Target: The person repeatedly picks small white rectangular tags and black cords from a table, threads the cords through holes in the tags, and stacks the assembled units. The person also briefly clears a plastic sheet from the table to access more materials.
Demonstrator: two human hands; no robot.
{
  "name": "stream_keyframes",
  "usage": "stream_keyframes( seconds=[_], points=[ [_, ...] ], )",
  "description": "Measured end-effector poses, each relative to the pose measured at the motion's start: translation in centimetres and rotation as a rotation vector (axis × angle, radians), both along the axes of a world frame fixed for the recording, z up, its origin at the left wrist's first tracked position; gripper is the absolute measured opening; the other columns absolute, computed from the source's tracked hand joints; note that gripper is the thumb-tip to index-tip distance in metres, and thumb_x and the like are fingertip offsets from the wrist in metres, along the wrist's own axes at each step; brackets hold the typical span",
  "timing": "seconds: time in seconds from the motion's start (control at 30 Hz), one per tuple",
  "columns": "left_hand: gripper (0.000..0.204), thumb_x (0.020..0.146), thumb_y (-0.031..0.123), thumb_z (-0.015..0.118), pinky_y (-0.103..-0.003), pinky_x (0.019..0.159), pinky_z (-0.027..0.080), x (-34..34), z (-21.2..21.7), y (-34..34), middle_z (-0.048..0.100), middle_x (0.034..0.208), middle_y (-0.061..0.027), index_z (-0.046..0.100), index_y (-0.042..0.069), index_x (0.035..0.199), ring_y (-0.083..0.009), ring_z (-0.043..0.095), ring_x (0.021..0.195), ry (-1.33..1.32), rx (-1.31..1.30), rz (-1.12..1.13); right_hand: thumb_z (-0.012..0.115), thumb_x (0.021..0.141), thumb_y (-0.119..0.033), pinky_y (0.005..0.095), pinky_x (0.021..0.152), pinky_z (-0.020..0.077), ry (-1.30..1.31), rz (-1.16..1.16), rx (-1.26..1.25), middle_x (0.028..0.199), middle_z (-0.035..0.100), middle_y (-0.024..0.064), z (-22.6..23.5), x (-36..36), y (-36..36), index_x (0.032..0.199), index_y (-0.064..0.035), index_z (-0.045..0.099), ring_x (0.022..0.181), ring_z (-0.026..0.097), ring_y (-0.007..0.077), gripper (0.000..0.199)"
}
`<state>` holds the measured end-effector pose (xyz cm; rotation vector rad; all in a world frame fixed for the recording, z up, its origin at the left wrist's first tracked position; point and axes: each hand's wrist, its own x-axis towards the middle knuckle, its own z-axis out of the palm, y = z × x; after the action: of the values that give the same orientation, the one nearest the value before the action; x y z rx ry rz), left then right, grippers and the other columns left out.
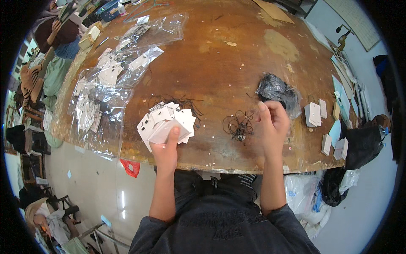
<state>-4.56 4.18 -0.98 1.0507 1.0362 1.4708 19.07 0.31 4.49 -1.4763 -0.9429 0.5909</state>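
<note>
My left hand is closed around a small stack of white card tags, thumb pressed on top. Under and around it lies a loose pile of white tags with small black fasteners, and dark strings trail out behind the pile. My right hand is raised over the table to the right, its fingers curled in toward the thumb; whatever they hold, if anything, is too small to make out. Left of it a tangle of black strings lies on the wood. A crumpled black plastic bag sits just beyond that hand.
Clear plastic bags with white tags cover the left side of the brown wooden table. Stacks of white cards stand at the right edge. A person is at the far left. Bags sit below the table at right.
</note>
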Motion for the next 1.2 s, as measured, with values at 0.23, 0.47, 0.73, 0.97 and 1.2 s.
stream_keyframes(
  seconds=[0.23,0.47,0.73,0.97,1.2],
  points=[
    [0.023,0.079,0.006,0.075,-0.025,0.075,0.049,0.9,1.4,-1.4,0.062,0.095,-0.0010,0.063,0.002,0.098,-0.0082,0.057,0.086,0.021,0.015,-0.528,0.061,0.093,-0.011,0.0248,0.062,0.0458,0.455,0.235,-0.022,0.078,0.060,0.0028,-0.6,-2.6,-0.8,0.090,-0.0003,0.060,0.064,0.055,0.0090,0.012],
    [0.029,0.079,0.008,0.076,-0.025,0.079,0.048,2.8,1.0,-2.9,0.063,0.105,-0.0011,0.064,0.002,0.105,-0.0079,0.057,0.091,-0.015,-0.147,-0.772,0.062,0.091,-0.010,0.0283,0.079,0.0490,0.724,0.460,-0.004,0.109,0.059,0.0092,-2.9,-5.6,-1.4,0.091,-0.0013,0.062,0.096,0.059,0.0159,0.009],
    [0.028,0.079,0.010,0.076,-0.027,0.080,0.048,2.2,1.6,-1.3,0.064,0.110,-0.0075,0.066,0.000,0.102,-0.0140,0.062,0.092,0.182,0.277,-0.617,0.064,0.090,-0.012,0.0209,0.060,0.0398,0.023,0.445,-0.232,0.071,0.057,-0.0019,1.3,-3.2,-2.0,0.087,-0.0025,0.063,0.066,0.050,0.0047,0.010],
    [0.021,0.080,0.010,0.075,-0.029,0.073,0.049,4.1,0.8,-1.6,0.066,0.091,-0.0086,0.067,-0.002,0.095,-0.0166,0.063,0.082,0.321,0.134,-0.888,0.058,0.094,-0.014,0.0245,0.066,0.0431,0.257,0.355,0.081,0.079,0.057,0.0006,2.9,-1.7,-2.5,0.081,-0.0058,0.056,0.074,0.052,0.0096,0.016],
    [0.018,0.080,0.011,0.074,-0.027,0.066,0.048,3.9,0.1,-2.0,0.066,0.084,-0.0072,0.067,-0.002,0.090,-0.0158,0.062,0.073,0.352,0.118,-0.753,0.051,0.099,-0.021,0.0223,0.052,0.0378,1.029,0.309,0.535,0.072,0.047,-0.0003,2.5,0.8,-1.7,0.083,-0.0091,0.049,0.061,0.042,0.0081,0.020]
  ],
)
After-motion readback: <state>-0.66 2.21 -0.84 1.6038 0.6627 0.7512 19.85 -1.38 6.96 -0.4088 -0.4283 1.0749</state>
